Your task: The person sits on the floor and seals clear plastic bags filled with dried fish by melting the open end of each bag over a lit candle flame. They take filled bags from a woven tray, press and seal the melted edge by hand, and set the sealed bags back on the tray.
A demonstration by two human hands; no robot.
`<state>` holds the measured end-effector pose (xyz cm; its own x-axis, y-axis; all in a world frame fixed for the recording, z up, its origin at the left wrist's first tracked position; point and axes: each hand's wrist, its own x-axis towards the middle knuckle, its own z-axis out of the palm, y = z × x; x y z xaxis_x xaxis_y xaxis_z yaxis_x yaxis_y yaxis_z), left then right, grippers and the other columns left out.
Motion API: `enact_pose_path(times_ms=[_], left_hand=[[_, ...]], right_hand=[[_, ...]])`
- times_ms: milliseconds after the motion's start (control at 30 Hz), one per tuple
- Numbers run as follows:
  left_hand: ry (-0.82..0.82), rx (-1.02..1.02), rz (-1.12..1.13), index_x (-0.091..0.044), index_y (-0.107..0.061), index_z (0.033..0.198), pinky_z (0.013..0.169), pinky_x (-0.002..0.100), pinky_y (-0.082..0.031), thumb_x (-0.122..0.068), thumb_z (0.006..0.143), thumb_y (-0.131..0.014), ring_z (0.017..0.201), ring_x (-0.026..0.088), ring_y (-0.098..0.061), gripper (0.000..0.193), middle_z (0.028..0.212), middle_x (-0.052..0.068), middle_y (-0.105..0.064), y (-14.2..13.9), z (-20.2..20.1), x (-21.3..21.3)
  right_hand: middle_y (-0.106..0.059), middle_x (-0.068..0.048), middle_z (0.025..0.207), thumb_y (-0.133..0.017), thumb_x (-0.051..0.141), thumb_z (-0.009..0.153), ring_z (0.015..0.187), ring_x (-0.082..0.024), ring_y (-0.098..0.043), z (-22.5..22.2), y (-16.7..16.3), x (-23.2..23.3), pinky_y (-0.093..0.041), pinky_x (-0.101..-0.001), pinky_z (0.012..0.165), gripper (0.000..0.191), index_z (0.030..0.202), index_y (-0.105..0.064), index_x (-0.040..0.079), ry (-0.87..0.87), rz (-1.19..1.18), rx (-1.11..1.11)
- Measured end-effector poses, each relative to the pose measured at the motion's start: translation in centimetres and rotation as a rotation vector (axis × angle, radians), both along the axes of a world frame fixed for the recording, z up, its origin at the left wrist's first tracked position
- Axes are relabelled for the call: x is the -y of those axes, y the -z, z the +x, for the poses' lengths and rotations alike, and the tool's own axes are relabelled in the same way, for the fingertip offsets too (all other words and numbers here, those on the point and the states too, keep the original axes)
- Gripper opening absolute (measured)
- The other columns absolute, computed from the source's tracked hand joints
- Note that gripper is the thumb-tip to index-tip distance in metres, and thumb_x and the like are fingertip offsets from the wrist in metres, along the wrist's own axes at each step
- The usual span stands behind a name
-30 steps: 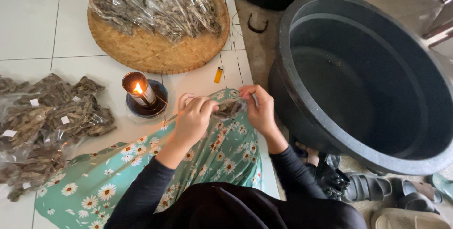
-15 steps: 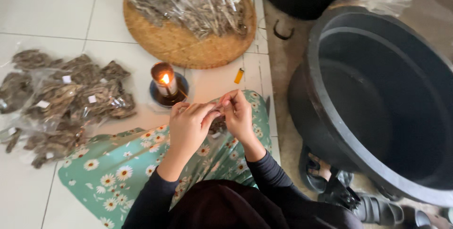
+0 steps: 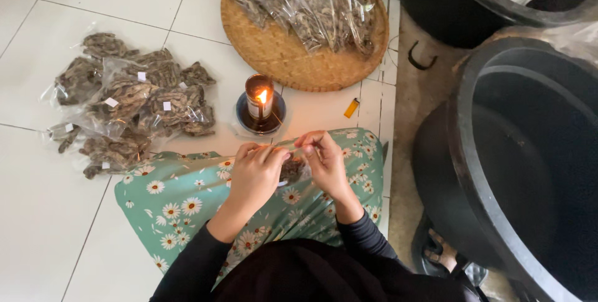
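Note:
My left hand (image 3: pixel 256 174) and my right hand (image 3: pixel 324 162) both pinch the top edge of a small clear plastic bag (image 3: pixel 291 166) with dark dried pieces inside. The bag hangs over my lap, which is covered by a green cloth with white daisies (image 3: pixel 187 199). Just beyond my hands a lit candle (image 3: pixel 260 98) burns in a dark glass on a small saucer. The bag's top edge sits close in front of the flame.
A pile of filled clear bags (image 3: pixel 128 106) lies on the white floor tiles at left. A round woven tray (image 3: pixel 293 59) with more bags sits beyond the candle. An orange lighter (image 3: pixel 351 108) lies by the tray. Two big black tubs (image 3: pixel 529 152) stand at right.
My hands have come closer together on the small bag. The view has shifted, so the candle, tray and tubs now sit further right and lower.

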<state>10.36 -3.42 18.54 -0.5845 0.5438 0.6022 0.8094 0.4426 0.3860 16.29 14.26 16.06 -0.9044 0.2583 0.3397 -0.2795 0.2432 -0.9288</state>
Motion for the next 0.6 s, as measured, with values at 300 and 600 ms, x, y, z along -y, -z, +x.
enact_pose_path(times_ms=[300,600], left_hand=[[-0.028,-0.127,-0.026,-0.008,-0.068,0.098,0.091,0.038,-0.048,-0.009,0.091,-0.071,0.079,0.021,-0.068,0.008,0.085,0.004,-0.067,-0.1,-0.2,0.0],[0.004,0.072,0.025,-0.011,-0.071,0.097,0.087,0.040,-0.047,-0.013,0.094,-0.070,0.072,0.023,-0.066,0.004,0.080,0.003,-0.071,1.5,-1.6,0.1]], right_hand=[[-0.074,-0.009,0.090,-0.076,-0.003,0.085,0.089,-0.019,-0.070,-1.4,-1.4,-0.8,-0.057,-0.0328,0.079,0.011,0.094,-0.074,0.003,-0.039,0.322,0.043],[-0.075,-0.011,0.093,-0.067,0.004,0.100,0.086,-0.017,-0.070,-3.0,6.2,-1.3,-0.057,-0.0321,0.083,0.007,0.097,-0.071,-0.002,-0.207,-0.758,0.144]])
